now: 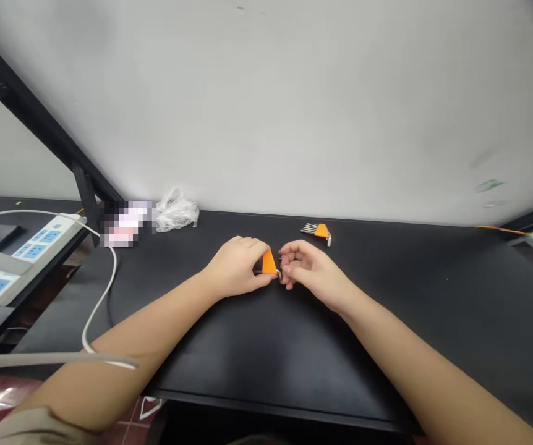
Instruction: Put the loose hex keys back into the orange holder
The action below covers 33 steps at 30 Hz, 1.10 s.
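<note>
My left hand [238, 264] is clamped on the orange holder [269, 264], which seems light, stiff and best held by its edges. Just right of that grip, my curled right hand [311, 269] is at a metal key [280, 275], likely slick; whether it pinches, I cannot tell.

Here's the black table [257, 352], a crumpled plastic bag [178, 212] lying at its back; right of that bag, an orange holder [322, 230] with metal rods [310, 228].
</note>
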Each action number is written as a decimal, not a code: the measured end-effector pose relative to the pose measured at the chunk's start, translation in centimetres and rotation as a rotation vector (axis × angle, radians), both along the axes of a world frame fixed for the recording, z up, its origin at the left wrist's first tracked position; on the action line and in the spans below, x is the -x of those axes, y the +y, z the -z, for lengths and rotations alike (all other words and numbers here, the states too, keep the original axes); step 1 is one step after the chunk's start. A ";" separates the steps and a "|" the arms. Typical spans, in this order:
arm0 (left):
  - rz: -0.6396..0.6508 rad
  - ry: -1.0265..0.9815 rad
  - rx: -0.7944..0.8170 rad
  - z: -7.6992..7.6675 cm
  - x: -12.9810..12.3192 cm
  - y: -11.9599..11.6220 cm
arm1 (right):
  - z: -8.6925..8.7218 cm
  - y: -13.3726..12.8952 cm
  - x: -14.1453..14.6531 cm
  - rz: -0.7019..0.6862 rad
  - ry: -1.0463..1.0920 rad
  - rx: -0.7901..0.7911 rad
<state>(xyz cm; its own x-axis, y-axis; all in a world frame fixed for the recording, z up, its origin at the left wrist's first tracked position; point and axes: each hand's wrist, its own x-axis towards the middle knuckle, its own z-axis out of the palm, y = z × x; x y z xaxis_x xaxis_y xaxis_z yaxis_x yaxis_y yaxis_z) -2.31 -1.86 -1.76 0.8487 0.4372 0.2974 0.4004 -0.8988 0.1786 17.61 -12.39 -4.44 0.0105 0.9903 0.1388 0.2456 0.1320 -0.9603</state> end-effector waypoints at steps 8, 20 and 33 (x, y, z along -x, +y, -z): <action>-0.127 0.079 0.104 -0.3 0.5 0.8 | 0.1 0.2 -5.2 0.207 -1.044 -0.224; -0.096 0.124 0.094 0.1 0.6 1.4 | -0.4 0.0 -3.0 0.125 -1.089 -0.076; -0.039 0.060 0.034 0.5 0.7 1.6 | -0.4 -0.4 -2.4 -0.019 -0.817 -0.317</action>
